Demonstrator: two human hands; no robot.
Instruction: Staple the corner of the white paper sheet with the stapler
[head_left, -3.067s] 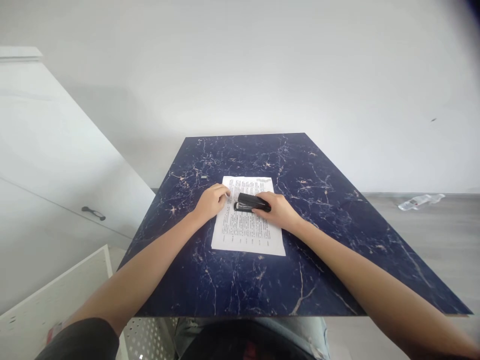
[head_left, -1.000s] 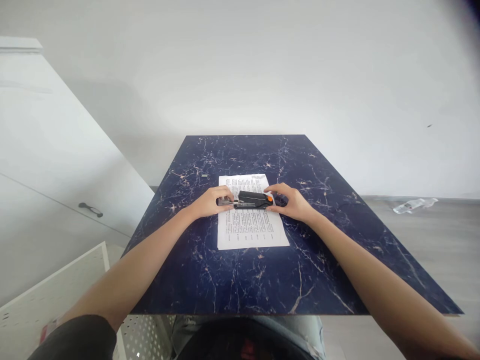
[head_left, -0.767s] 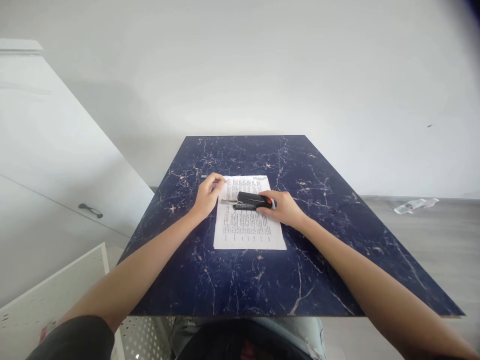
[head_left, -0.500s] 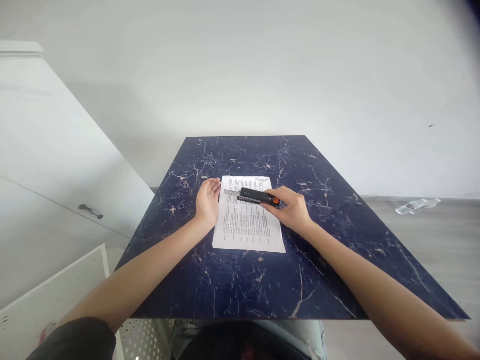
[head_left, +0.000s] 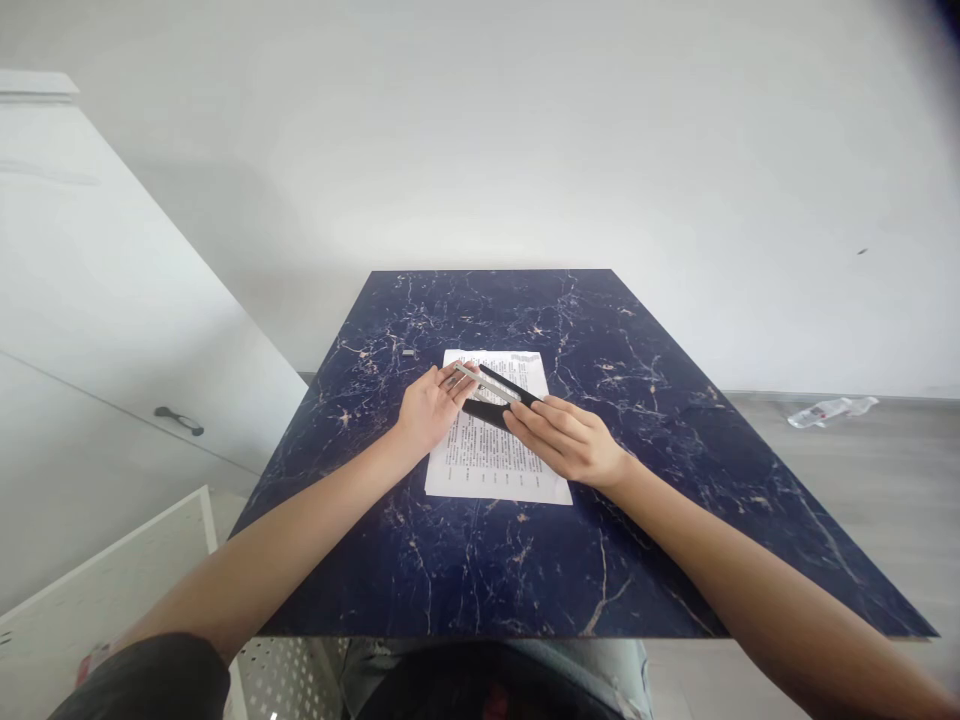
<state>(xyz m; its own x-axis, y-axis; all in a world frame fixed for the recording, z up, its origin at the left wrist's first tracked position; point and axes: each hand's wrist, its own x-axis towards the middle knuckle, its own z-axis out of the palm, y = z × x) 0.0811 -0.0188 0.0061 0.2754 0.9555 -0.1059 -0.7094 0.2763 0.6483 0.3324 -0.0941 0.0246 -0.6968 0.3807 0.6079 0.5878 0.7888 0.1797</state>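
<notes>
My right hand (head_left: 574,440) grips a black stapler (head_left: 491,412) over the printed sheets. The stapler is spread apart, with its silver metal magazine showing between the two black arms. Its front end points left, toward my left hand (head_left: 431,408). That hand is turned palm up with its fingers stretched out, close to the tip of the magazine; whether they touch it I cannot tell. Under both lies a white stack of printed paper (head_left: 499,480) on the table. A small grey piece, maybe a strip of staples (head_left: 408,352), rests left of the paper.
The dark blue marbled table (head_left: 517,570) stands by a white wall. A white cabinet (head_left: 112,300) with a dark handle is on the left, above a white perforated panel (head_left: 285,680). Clear plastic bottles (head_left: 832,411) lie on the floor at right.
The stapler has been turned and spread apart, baring its magazine. My right hand has shifted its grip, and my left hand has moved right and rolled palm up beside the stapler's front.
</notes>
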